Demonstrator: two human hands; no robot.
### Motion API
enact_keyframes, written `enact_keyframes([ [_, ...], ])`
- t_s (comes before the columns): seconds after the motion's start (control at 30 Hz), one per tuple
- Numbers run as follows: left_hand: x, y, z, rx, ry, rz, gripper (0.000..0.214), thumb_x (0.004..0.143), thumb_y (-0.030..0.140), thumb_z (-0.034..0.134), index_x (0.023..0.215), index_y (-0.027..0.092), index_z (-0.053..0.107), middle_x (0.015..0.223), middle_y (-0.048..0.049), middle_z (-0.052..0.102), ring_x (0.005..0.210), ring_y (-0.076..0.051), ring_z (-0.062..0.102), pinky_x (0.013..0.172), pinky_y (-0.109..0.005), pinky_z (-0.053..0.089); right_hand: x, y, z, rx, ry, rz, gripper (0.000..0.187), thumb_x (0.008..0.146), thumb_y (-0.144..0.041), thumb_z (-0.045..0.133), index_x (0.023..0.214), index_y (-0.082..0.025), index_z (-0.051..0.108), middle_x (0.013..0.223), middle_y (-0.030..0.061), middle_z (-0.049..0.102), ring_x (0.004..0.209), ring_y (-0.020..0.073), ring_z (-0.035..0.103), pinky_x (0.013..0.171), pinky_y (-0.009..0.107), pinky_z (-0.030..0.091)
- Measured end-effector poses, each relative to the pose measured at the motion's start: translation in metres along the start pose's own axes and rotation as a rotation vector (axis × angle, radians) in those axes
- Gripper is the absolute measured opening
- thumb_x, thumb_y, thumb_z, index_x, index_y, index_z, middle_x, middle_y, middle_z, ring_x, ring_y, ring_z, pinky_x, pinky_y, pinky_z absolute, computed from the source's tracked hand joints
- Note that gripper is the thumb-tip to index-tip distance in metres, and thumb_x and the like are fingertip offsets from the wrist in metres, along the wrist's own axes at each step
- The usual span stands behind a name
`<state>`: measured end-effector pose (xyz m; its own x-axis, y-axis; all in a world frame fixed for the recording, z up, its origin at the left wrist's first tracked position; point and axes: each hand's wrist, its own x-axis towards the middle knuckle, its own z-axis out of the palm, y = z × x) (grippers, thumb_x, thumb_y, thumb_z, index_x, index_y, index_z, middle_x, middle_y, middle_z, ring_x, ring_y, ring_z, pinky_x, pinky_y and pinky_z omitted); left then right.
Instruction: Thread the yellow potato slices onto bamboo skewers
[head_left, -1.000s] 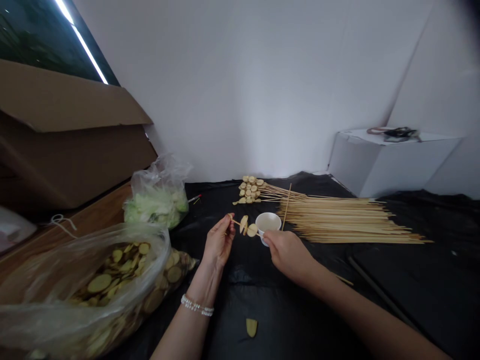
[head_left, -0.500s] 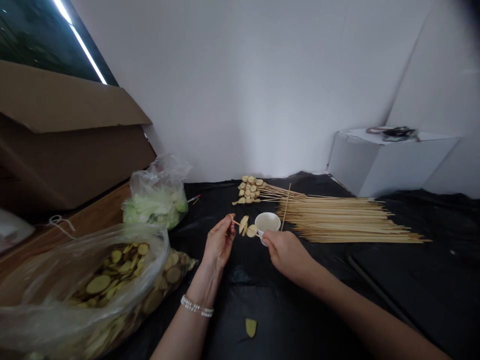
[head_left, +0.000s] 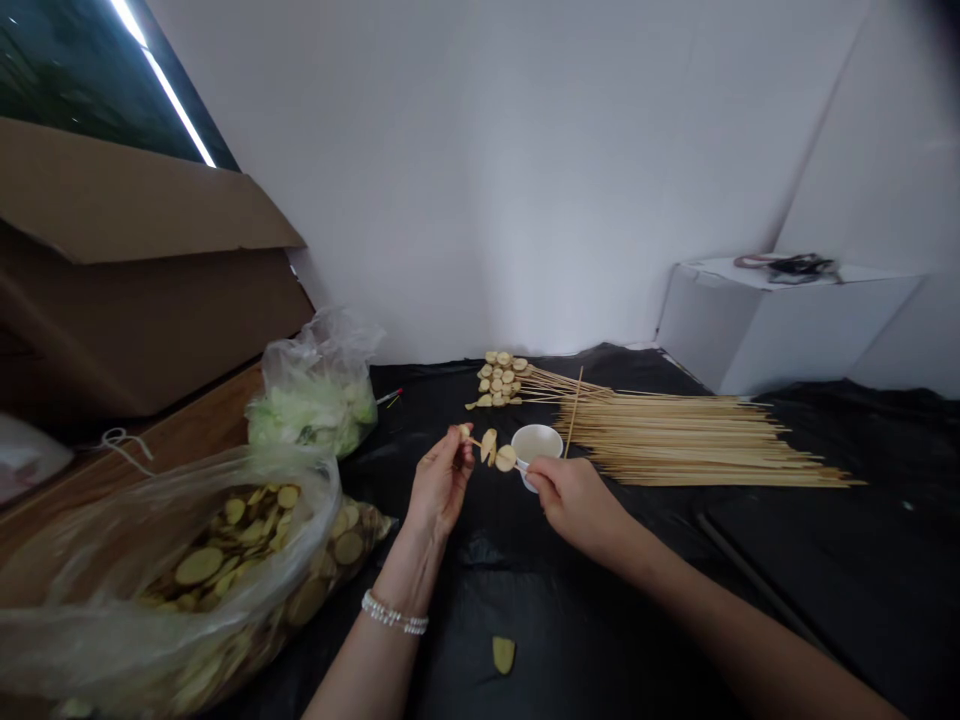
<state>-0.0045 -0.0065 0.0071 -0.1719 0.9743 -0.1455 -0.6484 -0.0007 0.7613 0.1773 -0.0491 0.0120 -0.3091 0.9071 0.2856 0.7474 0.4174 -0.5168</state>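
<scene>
My right hand (head_left: 581,503) is closed round a thin wooden skewer (head_left: 576,412), whose long end sticks up behind my knuckles. Pale round slices (head_left: 505,458), which look like potato, are threaded on its other end, left of my fist. At that tip, my left hand (head_left: 441,480) pinches another pale slice (head_left: 464,432) between thumb and fingers. Whether the point has pierced this slice I cannot tell. Just behind my right hand stands a white bowl (head_left: 537,441), partly hidden by my fingers.
Many bare skewers (head_left: 697,440) lie at right. Beyond the bowl are loaded skewers (head_left: 501,380). An open bag of slices (head_left: 199,565) stands at left, with a bag of pale green vegetable (head_left: 319,410) behind it. One loose slice (head_left: 503,655) rests on the black sheet (head_left: 592,640) in front.
The slice at my left fingertips now shows more of its face. Both hands stay in nearly the same place, still holding the slice and the skewer.
</scene>
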Motion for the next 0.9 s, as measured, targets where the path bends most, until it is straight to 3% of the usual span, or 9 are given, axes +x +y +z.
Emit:
enact_keyframes([
  [0.1,0.0,0.001,0.0,-0.003,-0.005,0.016,0.016,0.083,0.018,0.061,0.082,0.006,0.071,0.067,-0.0067,0.064,0.056,-0.006,0.056,0.053,-0.013,0.051,0.0,0.0,0.001,-0.002,0.012,0.002,0.024,0.09,-0.021,0.042,0.076,-0.018,0.061,0.069,0.0008,0.063,0.062,0.0115,0.055,0.061,0.022,0.032],
  [0.27,0.001,0.0,-0.001,0.081,-0.003,0.075,0.011,0.074,0.013,0.069,0.082,0.007,0.073,0.064,-0.0034,0.063,0.052,-0.003,0.053,0.051,-0.011,0.047,-0.001,0.001,0.005,-0.062,0.019,-0.014,0.023,0.091,-0.023,0.041,0.078,-0.018,0.059,0.075,0.0023,0.065,0.069,0.0134,0.058,0.063,0.023,0.032],
  [0.43,0.001,-0.003,-0.002,0.125,-0.003,0.154,0.023,0.065,0.022,0.078,0.082,0.007,0.074,0.064,-0.0028,0.064,0.052,-0.003,0.053,0.052,-0.011,0.045,-0.003,0.0,0.008,-0.081,0.018,-0.019,0.022,0.091,-0.021,0.04,0.079,-0.018,0.057,0.075,0.0027,0.065,0.07,0.0134,0.058,0.063,0.023,0.031],
  [0.67,0.0,-0.004,-0.003,0.15,-0.009,0.148,0.035,0.056,0.029,0.083,0.083,0.008,0.074,0.065,-0.0021,0.063,0.054,-0.002,0.052,0.053,-0.012,0.043,-0.001,0.003,0.014,-0.097,0.035,-0.03,0.022,0.091,-0.02,0.04,0.077,-0.018,0.057,0.075,0.0044,0.065,0.07,0.014,0.058,0.063,0.023,0.031],
  [0.9,-0.001,-0.009,0.0,0.173,-0.056,0.131,0.037,0.056,0.033,0.082,0.083,0.009,0.074,0.061,0.0004,0.061,0.053,-0.003,0.048,0.054,-0.014,0.042,0.0,0.003,0.014,0.084,0.014,-0.018,0.024,0.089,-0.02,0.041,0.069,-0.019,0.055,0.065,0.0015,0.061,0.06,0.012,0.054,0.058,0.022,0.03],
])
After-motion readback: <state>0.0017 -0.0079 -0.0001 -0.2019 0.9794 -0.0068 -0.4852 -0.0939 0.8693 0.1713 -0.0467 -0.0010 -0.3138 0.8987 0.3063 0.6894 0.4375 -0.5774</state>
